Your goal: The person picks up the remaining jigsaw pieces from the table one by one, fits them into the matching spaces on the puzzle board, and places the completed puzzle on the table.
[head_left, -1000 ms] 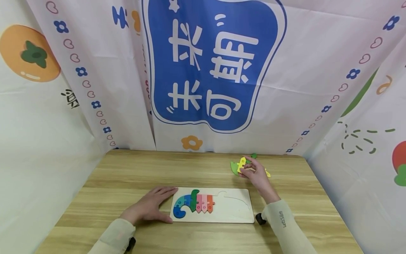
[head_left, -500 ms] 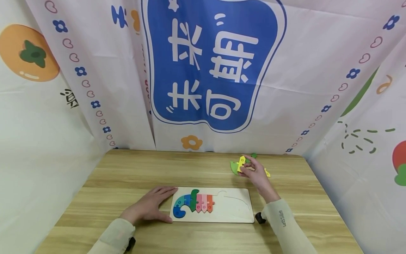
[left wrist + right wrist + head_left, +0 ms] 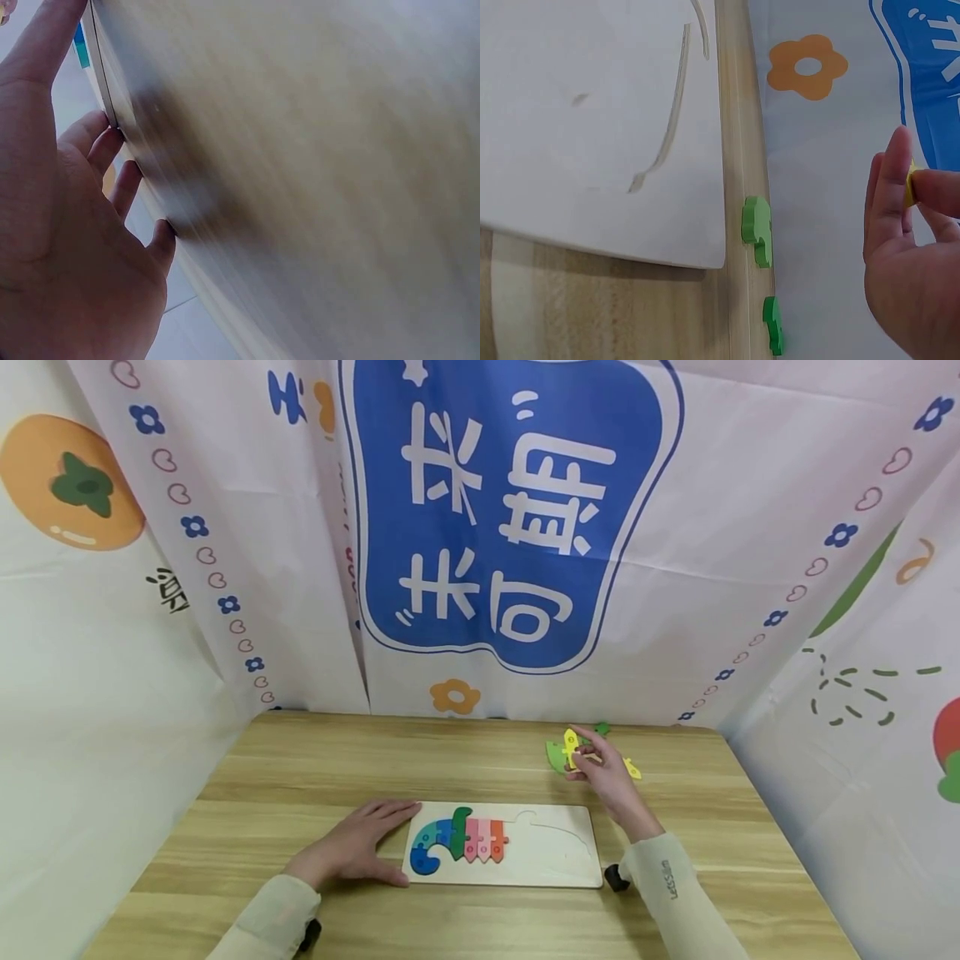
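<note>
A pale wooden puzzle board [image 3: 551, 856] lies on the table, its left part filled with blue, green, pink and orange pieces forming a curled trunk shape and stripes. My left hand [image 3: 358, 845] rests at the board's left end, fingertips at the far corner and thumb at the near one. In the left wrist view, its fingers [image 3: 127, 187] are spread and fairly straight beside the board's edge. Beyond the board's far right corner, my right hand [image 3: 609, 778] pinches a yellow puzzle piece [image 3: 571, 740] between thumb and fingers. Only a sliver of that yellow piece [image 3: 910, 187] shows in the right wrist view.
A light green piece [image 3: 555, 757] lies behind the right hand's fingertips. A darker green piece [image 3: 602, 727] is near the table's back edge, and another yellow piece [image 3: 633, 768] lies right of the hand. A printed cloth [image 3: 630, 652] hangs behind the table [image 3: 337, 760].
The yellow piece has turned in my right fingers, its pointed top swinging a little to the left. My left hand and the board stay in place.
</note>
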